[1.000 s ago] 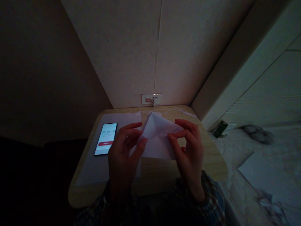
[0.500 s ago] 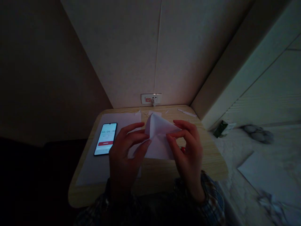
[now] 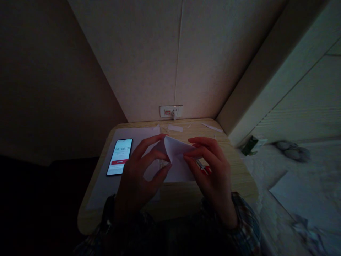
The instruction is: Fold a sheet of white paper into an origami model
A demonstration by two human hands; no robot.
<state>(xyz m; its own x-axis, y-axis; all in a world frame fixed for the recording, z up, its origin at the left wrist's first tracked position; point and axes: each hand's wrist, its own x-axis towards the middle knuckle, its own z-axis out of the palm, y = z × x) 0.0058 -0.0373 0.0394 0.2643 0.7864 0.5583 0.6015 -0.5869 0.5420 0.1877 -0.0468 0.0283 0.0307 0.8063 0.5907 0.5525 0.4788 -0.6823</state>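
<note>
A folded white paper (image 3: 178, 158) is held just above a small light-wood table (image 3: 237, 185). My left hand (image 3: 138, 174) pinches its left edge between thumb and fingers. My right hand (image 3: 213, 170) grips its right side, fingers curled over the top fold. A red-handled item (image 3: 204, 168), maybe scissors, shows under my right hand. The scene is dim.
A lit phone (image 3: 120, 156) showing a timer lies on a white sheet (image 3: 106, 188) at the table's left. Paper scraps (image 3: 175, 128) lie near the back edge under a wall socket (image 3: 171, 112). To the right are a bed surface with white paper (image 3: 301, 199) and a green packet (image 3: 250, 145).
Both hands have drawn closer together and the paper's raised point has folded down lower and flatter. My left arm has shifted slightly leftward.
</note>
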